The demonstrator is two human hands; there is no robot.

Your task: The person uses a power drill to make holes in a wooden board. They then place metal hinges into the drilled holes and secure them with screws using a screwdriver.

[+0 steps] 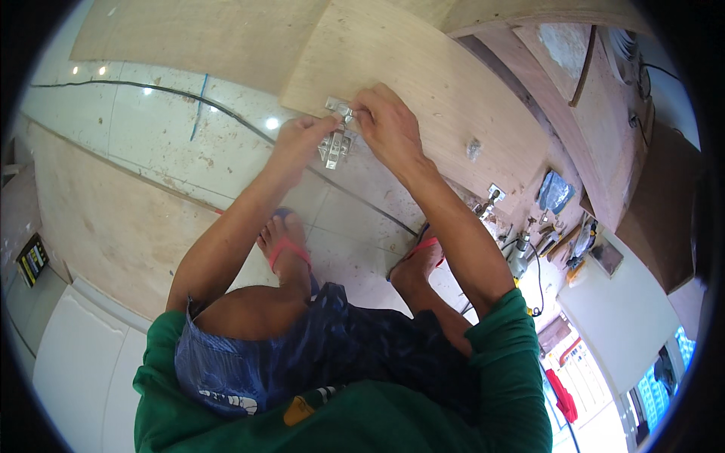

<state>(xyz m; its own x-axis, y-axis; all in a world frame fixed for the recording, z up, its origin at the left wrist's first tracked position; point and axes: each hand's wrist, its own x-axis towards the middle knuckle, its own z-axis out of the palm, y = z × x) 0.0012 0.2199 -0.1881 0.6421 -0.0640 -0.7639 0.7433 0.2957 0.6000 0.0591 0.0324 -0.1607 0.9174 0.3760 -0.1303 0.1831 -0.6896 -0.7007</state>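
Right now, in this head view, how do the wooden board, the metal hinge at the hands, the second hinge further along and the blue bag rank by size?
1. Wooden board, by far the largest.
2. Blue bag.
3. Metal hinge at the hands.
4. Second hinge.
The two hinges may well match in size; the second sits farther toward the rim, so that order is unsure.

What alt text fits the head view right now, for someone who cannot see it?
Both hands, left hand and right hand, hold a metal cabinet hinge at the edge of a plywood panel. The person crouches on a tiled floor; a second hinge sits further along the panel.
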